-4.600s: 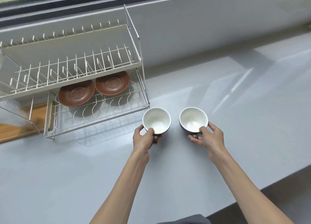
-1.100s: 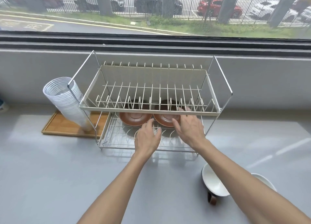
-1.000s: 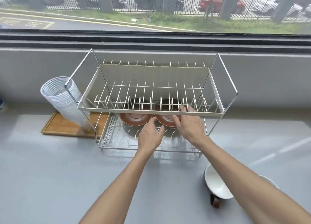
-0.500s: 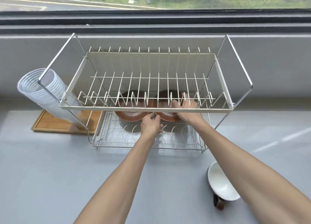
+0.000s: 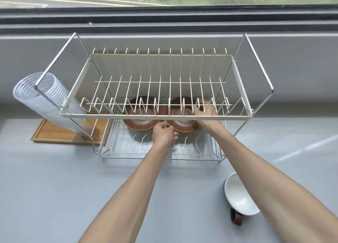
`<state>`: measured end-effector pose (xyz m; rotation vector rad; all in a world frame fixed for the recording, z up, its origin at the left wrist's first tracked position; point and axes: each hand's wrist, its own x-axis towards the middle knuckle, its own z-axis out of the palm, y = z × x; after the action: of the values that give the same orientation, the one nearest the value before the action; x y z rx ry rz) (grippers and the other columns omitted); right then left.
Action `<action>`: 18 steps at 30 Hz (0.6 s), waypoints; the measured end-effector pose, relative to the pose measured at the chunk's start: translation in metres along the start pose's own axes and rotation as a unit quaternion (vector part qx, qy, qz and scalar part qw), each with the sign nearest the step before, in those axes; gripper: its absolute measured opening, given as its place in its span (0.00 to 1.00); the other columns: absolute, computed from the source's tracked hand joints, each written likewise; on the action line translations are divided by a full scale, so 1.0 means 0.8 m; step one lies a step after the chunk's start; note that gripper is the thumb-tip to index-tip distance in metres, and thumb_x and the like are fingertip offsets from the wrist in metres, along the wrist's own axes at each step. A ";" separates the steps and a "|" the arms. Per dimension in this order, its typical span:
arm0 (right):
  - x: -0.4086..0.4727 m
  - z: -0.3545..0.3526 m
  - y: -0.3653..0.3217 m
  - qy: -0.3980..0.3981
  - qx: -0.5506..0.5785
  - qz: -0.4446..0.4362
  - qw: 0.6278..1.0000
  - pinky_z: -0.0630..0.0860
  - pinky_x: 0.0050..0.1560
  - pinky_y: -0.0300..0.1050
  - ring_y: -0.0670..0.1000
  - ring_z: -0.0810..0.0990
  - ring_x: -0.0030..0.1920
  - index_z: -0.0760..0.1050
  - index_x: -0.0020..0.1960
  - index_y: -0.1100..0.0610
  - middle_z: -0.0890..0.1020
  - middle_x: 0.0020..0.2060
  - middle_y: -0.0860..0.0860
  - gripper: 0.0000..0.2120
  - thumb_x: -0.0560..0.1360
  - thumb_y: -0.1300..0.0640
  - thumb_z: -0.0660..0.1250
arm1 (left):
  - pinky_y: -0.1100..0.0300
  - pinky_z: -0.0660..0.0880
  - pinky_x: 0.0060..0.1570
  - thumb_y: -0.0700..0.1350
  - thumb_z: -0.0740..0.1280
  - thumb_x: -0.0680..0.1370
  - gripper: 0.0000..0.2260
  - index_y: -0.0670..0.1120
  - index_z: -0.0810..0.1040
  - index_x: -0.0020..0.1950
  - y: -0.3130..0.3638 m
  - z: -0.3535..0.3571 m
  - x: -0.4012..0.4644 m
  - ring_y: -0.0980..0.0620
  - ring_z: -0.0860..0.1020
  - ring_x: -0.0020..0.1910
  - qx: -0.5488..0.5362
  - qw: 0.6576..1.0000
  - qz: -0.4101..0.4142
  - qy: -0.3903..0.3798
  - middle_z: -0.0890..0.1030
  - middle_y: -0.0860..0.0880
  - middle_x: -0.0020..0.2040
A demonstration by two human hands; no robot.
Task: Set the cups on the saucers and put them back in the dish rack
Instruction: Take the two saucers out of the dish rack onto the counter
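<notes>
Two brown saucers lie side by side on the lower tier of the wire dish rack (image 5: 117,154): the left saucer (image 5: 139,124) and the right saucer (image 5: 184,126). My left hand (image 5: 163,134) is at their front rims where they meet, fingers curled in a pinch on the left saucer's edge. My right hand (image 5: 205,113), seen through the upper tier's wires, grips the right saucer's right rim. One cup (image 5: 237,197), white inside with a brown handle, stands on the counter under my right forearm. The other cup is hidden.
The rack's cream upper tier (image 5: 164,117) overhangs the saucers and holds nothing. A leaning stack of clear plastic cups (image 5: 42,100) rests on a wooden tray (image 5: 58,134) left of the rack. Grey wall and window sill run behind.
Both hands have pushed further into the lower tier and closed on the saucers' rims. The view has moved closer to the rack. The visible cup has not moved.
</notes>
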<state>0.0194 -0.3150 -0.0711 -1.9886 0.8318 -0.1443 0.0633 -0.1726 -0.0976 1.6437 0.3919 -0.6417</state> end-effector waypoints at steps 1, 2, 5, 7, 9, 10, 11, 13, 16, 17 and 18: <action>-0.001 0.000 -0.001 0.001 -0.013 0.007 1.000 0.66 0.36 0.43 0.49 0.69 0.34 0.67 0.43 0.52 0.68 0.34 0.48 0.13 0.82 0.47 0.61 | 0.51 0.82 0.52 0.37 0.64 0.82 0.14 0.41 0.72 0.68 -0.002 -0.001 -0.001 0.49 0.82 0.39 -0.001 1.000 -0.002 0.000 0.81 0.47 0.38; -0.004 -0.001 -0.001 0.006 -0.025 0.020 0.999 0.69 0.39 0.44 0.53 0.73 0.39 0.69 0.46 0.54 0.72 0.38 0.51 0.12 0.82 0.46 0.61 | 0.52 0.82 0.51 0.36 0.64 0.82 0.14 0.41 0.72 0.67 -0.003 -0.002 -0.002 0.50 0.82 0.38 -0.003 1.000 -0.001 0.001 0.81 0.47 0.38; -0.014 -0.004 -0.004 0.007 -0.032 0.056 0.998 0.74 0.58 0.52 0.60 0.78 0.57 0.69 0.65 0.62 0.79 0.57 0.59 0.24 0.80 0.44 0.63 | 0.54 0.83 0.48 0.35 0.64 0.81 0.14 0.41 0.72 0.67 -0.006 -0.007 -0.010 0.51 0.82 0.37 -0.007 1.000 0.003 0.000 0.81 0.46 0.39; -0.021 -0.006 -0.005 0.010 -0.013 0.075 0.997 0.74 0.64 0.54 0.61 0.78 0.63 0.66 0.72 0.58 0.80 0.62 0.58 0.30 0.78 0.41 0.65 | 0.55 0.83 0.46 0.35 0.63 0.81 0.15 0.41 0.71 0.67 -0.009 -0.011 -0.018 0.51 0.82 0.36 -0.004 1.000 0.008 -0.005 0.81 0.45 0.40; -0.030 -0.008 -0.007 0.016 -0.010 0.079 0.997 0.72 0.67 0.55 0.62 0.76 0.67 0.68 0.72 0.56 0.79 0.65 0.58 0.29 0.76 0.43 0.66 | 0.58 0.83 0.42 0.35 0.63 0.81 0.15 0.41 0.71 0.68 -0.012 -0.015 -0.027 0.51 0.82 0.37 0.004 1.000 0.019 -0.011 0.81 0.45 0.41; -0.033 -0.010 -0.007 0.023 -0.011 0.072 0.997 0.72 0.68 0.55 0.62 0.75 0.68 0.72 0.69 0.56 0.79 0.65 0.58 0.25 0.77 0.45 0.66 | 0.59 0.82 0.40 0.35 0.63 0.81 0.15 0.41 0.70 0.68 -0.013 -0.018 -0.032 0.50 0.82 0.38 0.006 1.000 0.024 -0.014 0.80 0.45 0.42; -0.038 -0.011 -0.007 0.026 -0.011 0.068 0.997 0.72 0.66 0.53 0.62 0.75 0.67 0.76 0.63 0.57 0.80 0.62 0.58 0.20 0.77 0.46 0.65 | 0.60 0.82 0.38 0.34 0.63 0.81 0.15 0.41 0.70 0.68 -0.015 -0.022 -0.037 0.50 0.82 0.38 0.007 0.999 0.029 -0.017 0.80 0.45 0.43; -0.050 -0.014 -0.009 0.017 -0.009 0.088 0.996 0.73 0.59 0.49 0.62 0.76 0.65 0.77 0.53 0.60 0.80 0.58 0.59 0.18 0.77 0.44 0.63 | 0.62 0.82 0.35 0.34 0.62 0.81 0.15 0.40 0.70 0.67 -0.018 -0.030 -0.048 0.51 0.81 0.37 0.010 0.999 0.037 -0.022 0.78 0.45 0.43; -0.070 -0.017 -0.009 0.004 -0.001 0.097 0.995 0.73 0.64 0.54 0.60 0.72 0.68 0.75 0.65 0.59 0.77 0.63 0.61 0.26 0.76 0.42 0.61 | 0.62 0.82 0.34 0.33 0.62 0.81 0.15 0.39 0.70 0.67 -0.024 -0.044 -0.065 0.52 0.79 0.34 0.010 0.998 0.046 -0.031 0.79 0.44 0.41; -0.076 -0.018 -0.009 0.000 0.001 0.084 0.996 0.72 0.67 0.56 0.59 0.70 0.70 0.73 0.69 0.57 0.78 0.63 0.60 0.27 0.76 0.42 0.61 | 0.62 0.81 0.34 0.33 0.62 0.81 0.14 0.39 0.71 0.67 -0.026 -0.049 -0.072 0.53 0.79 0.33 0.011 0.998 0.049 -0.033 0.79 0.44 0.40; -0.083 -0.018 -0.009 -0.003 -0.003 0.072 0.997 0.71 0.68 0.57 0.58 0.69 0.71 0.72 0.71 0.56 0.79 0.62 0.59 0.28 0.75 0.43 0.61 | 0.62 0.81 0.34 0.33 0.62 0.81 0.14 0.38 0.71 0.66 -0.027 -0.056 -0.078 0.53 0.79 0.32 0.012 0.998 0.054 -0.036 0.79 0.44 0.40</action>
<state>-0.0336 -0.2831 -0.0422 -1.9270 0.9698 -0.0529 0.0097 -0.1188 -0.0732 1.6467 0.2426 -0.6255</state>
